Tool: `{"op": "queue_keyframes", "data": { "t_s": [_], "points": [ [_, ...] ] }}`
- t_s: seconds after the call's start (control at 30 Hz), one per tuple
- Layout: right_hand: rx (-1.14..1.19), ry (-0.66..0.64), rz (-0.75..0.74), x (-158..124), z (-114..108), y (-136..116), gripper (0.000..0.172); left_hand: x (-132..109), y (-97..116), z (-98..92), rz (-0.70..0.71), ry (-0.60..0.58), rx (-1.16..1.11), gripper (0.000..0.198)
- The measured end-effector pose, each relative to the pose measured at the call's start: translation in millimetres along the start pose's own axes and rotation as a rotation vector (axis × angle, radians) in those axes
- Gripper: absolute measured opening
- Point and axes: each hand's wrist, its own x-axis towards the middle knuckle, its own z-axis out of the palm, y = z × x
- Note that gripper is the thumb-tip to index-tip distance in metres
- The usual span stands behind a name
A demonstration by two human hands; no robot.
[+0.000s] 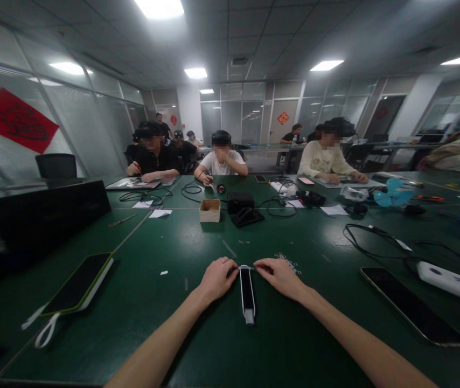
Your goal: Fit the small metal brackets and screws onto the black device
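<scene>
A narrow black strip with a white frame (247,293) lies on the green table (165,323), pointing away from me. My left hand (217,278) rests at its far end on the left, fingers curled and pinched against the tip. My right hand (279,276) meets it from the right, fingers also pinched at the same far end. A scatter of several small metal rings (286,260) lies just beyond my right hand.
A phone in a green case (78,283) lies at left, a dark phone (411,311) and a white power strip (454,283) at right. A small cardboard box (209,210), black devices and cables sit mid-table. Several people sit along the far side.
</scene>
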Motion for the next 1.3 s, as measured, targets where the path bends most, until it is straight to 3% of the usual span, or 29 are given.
{"op": "queue_keyframes", "data": {
  "t_s": [0.67,1.3],
  "points": [
    [0.067,0.016,-0.022,3.6,10.7,14.6,0.016,0.5,1.9,-0.6,0.01,0.007,0.009,0.016],
    [0.077,0.07,0.006,4.5,13.9,4.0,0.015,2.1,-1.2,1.7,0.013,-0.013,0.007,0.017]
  ]
}}
